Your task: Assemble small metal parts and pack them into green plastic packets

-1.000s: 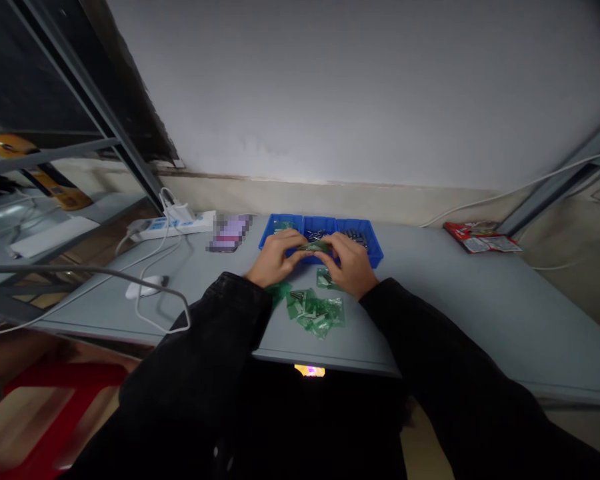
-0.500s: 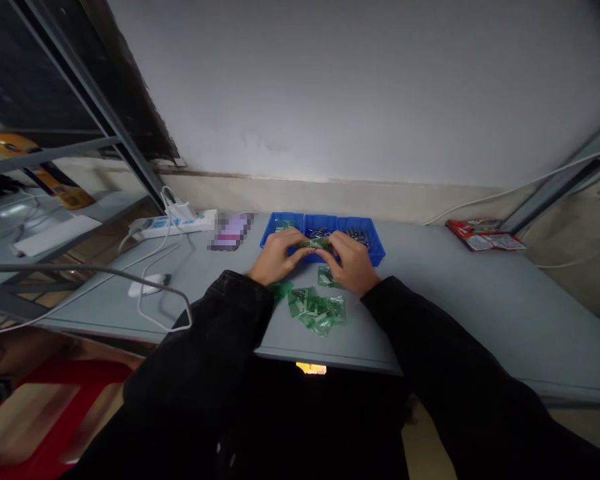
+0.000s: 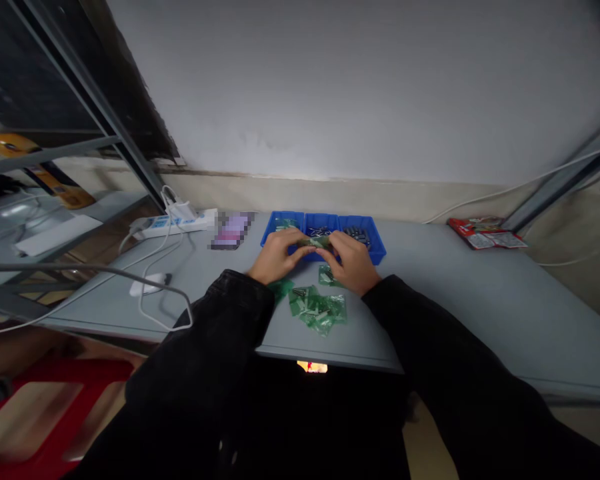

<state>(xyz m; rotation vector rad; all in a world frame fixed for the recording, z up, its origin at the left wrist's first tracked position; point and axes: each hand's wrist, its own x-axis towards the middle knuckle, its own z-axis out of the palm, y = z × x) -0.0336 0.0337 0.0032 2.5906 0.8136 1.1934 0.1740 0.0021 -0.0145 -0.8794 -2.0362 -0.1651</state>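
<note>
Between them, my left hand [image 3: 280, 255] and my right hand [image 3: 351, 261] pinch a small green plastic bag [image 3: 316, 243], just in front of the blue bins. What lies inside that bag is mostly hidden by fingers. Behind my hands stand three blue bins [image 3: 380, 248] side by side; the middle and right ones hold small metal parts, the left one pale pieces. Another green bag [image 3: 325, 275] lies beside my right hand. Closer to the desk's front edge is a pile of filled green bags [image 3: 320, 312], and more green plastic [image 3: 281, 290] shows by my left sleeve.
A phone [image 3: 233, 231] and a white power strip [image 3: 200, 221] lie at the left. A white plug-like item [image 3: 150, 285] sits among loose cables. Far right is a red packet [image 3: 485, 233]. A red stool [image 3: 55, 407] stands at lower left, beside part of a person [image 3: 20, 353].
Both hands keep nearly the same pose on the green bag. At the lower left, the person beside the stool has shifted.
</note>
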